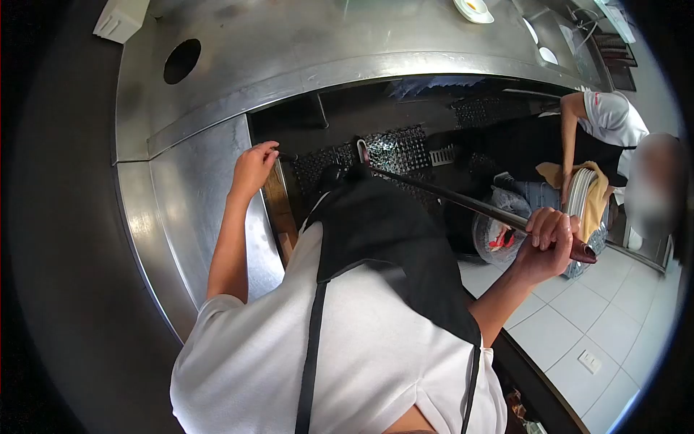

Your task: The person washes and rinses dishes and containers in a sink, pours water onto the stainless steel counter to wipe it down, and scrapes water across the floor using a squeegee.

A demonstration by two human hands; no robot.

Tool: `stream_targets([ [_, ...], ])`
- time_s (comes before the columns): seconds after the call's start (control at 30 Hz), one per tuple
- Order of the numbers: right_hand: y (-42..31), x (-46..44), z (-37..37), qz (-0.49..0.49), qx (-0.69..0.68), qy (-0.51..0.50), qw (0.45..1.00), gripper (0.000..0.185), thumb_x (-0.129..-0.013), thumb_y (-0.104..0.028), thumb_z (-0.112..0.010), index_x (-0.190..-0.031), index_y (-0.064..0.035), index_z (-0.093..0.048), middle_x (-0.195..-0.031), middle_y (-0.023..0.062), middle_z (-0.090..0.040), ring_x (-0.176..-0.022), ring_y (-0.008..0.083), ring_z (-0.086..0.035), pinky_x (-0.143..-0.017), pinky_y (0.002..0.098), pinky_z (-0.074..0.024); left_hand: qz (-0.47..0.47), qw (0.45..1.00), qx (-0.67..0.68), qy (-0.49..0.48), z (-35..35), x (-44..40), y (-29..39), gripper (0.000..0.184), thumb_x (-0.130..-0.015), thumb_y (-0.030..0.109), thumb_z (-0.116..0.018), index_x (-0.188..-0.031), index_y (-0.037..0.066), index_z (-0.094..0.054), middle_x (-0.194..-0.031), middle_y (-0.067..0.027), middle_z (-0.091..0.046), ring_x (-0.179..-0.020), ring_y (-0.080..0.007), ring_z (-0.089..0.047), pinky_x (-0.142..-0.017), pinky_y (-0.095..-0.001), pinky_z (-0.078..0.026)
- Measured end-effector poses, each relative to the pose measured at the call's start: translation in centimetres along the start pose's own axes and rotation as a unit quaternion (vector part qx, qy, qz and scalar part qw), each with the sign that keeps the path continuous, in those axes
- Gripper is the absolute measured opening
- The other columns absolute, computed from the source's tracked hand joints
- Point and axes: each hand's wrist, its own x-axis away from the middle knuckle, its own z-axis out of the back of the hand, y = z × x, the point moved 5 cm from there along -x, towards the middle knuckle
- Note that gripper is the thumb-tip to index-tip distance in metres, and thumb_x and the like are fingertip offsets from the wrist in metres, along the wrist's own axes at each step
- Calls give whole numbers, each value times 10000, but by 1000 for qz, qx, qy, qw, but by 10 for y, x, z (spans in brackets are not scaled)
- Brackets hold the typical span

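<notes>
My right hand is wrapped round the upper end of a long dark pole. The pole slants down to the left, to a small looped end near the wet black perforated mat. My left hand is raised beside the edge of the steel cabinet, its fingers partly bent and apart, with nothing seen in them.
At the right another person holds a stack of white plates with a tan cloth. A clear bag-lined bin stands below. Along the top runs a steel counter with a round hole and a white dish.
</notes>
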Motion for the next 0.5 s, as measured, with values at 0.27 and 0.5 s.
stream_targets([
  [0.27, 5, -18, -12, -1, 15, 6, 1000, 298, -960, -76, -485, -688, -124, -375, -503, -6, -353, -437, 96, -333, -480, 274, -362, 5, 1000, 4, -6, 0, -20, 4, 244, -907, 163, -649, -1125, 67, -706, -1007, -155, -720, -844, -316, -697, -772, -393, -543],
  [0.5, 14, -23, -35, -1, 9, 0, 1000, 242, -950, -80, -492, -736, -96, -381, -521, 15, -373, -448, 111, -354, -516, 291, -388, 7, 1000, 10, -22, -3, -38, -15, 241, -912, 178, -645, -1121, 78, -709, -1003, -154, -720, -846, -310, -697, -778, -386, -542],
])
